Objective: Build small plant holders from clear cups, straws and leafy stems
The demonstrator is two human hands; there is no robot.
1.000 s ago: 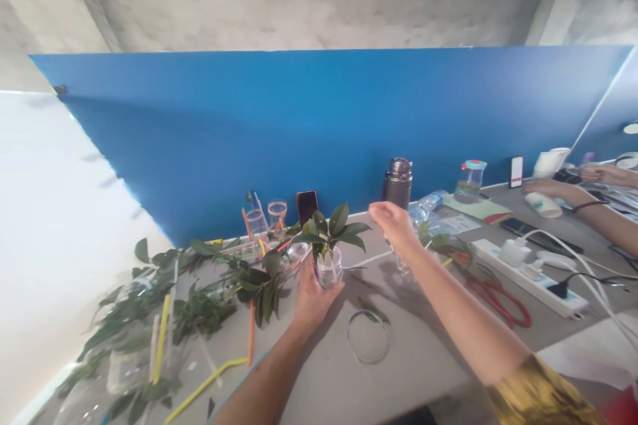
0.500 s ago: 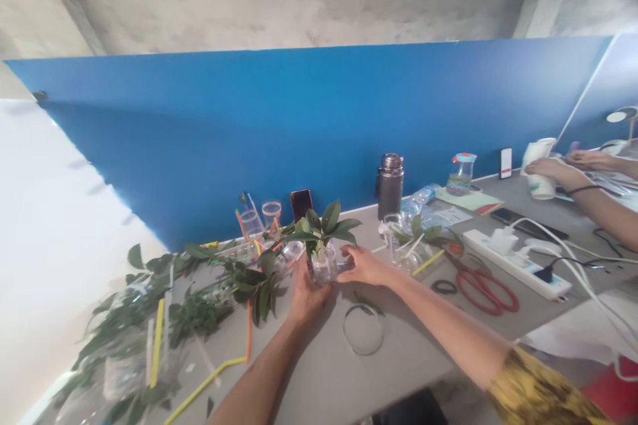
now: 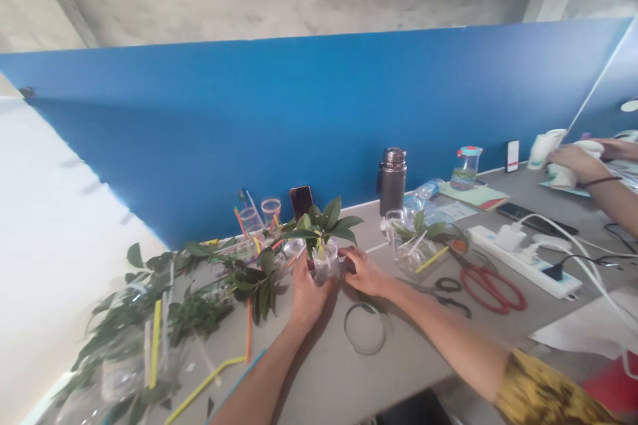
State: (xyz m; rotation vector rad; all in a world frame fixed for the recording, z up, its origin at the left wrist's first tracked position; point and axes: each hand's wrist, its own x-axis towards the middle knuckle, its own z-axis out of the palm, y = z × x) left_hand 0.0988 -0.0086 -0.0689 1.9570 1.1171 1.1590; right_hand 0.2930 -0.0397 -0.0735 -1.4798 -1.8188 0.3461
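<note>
A small clear plastic cup (image 3: pixel 326 268) stands on the grey table with a sprig of green leaves (image 3: pixel 329 218) upright in it. My left hand (image 3: pixel 310 292) is wrapped round the cup's left and front side. On the cup's right, my right hand (image 3: pixel 366 272) has its thumb and fingers bent and apart, with the fingertips close to the cup; whether they touch it is not clear. A thin clear ring (image 3: pixel 365 328) lies on the table just in front of the hands.
Leafy cuttings (image 3: pixel 199 315) and coloured straws (image 3: pixel 156 345) cover the left side. Behind are a phone (image 3: pixel 301 202) and a dark thermos (image 3: pixel 393 182). Red-handled scissors (image 3: pixel 491 289) and a power strip (image 3: pixel 523 262) lie right. A co-worker's hands (image 3: pixel 575 161) handle white cups at far right.
My right hand's fingers have bent in and lowered slightly beside the cup. My left hand keeps its hold. The view has shifted slightly, and the co-worker's hands have moved among the white cups.
</note>
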